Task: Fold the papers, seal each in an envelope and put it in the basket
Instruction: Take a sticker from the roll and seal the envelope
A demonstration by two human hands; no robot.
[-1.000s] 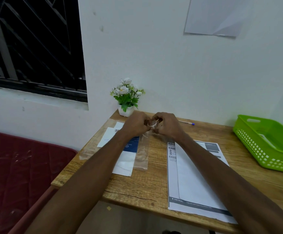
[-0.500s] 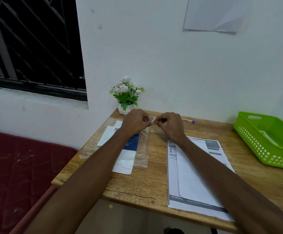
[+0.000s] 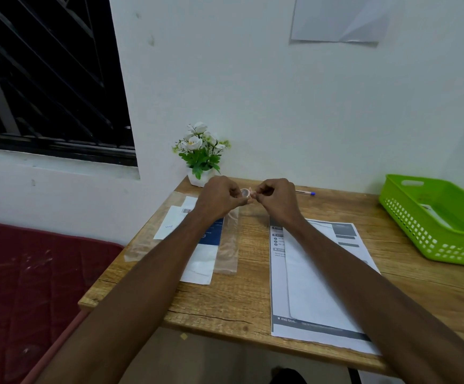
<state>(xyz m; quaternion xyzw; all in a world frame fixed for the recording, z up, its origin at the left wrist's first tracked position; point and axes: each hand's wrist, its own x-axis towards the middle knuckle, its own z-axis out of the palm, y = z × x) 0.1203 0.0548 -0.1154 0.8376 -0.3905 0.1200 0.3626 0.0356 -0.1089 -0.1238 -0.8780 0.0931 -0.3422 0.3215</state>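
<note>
Left hand point(image 3: 219, 199) and right hand point(image 3: 276, 196) both pinch 1 small tape roll point(image 3: 245, 193) (above the table point(image 3: 253, 295))

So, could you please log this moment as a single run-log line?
phase: tape prep | left hand: holds small tape roll | right hand: pinches its end | printed sheet: flat, unfolded | green basket: far right

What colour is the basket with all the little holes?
Bright lime green: the plastic lattice-sided basket at the table's right edge, clearest in the head view.
</note>
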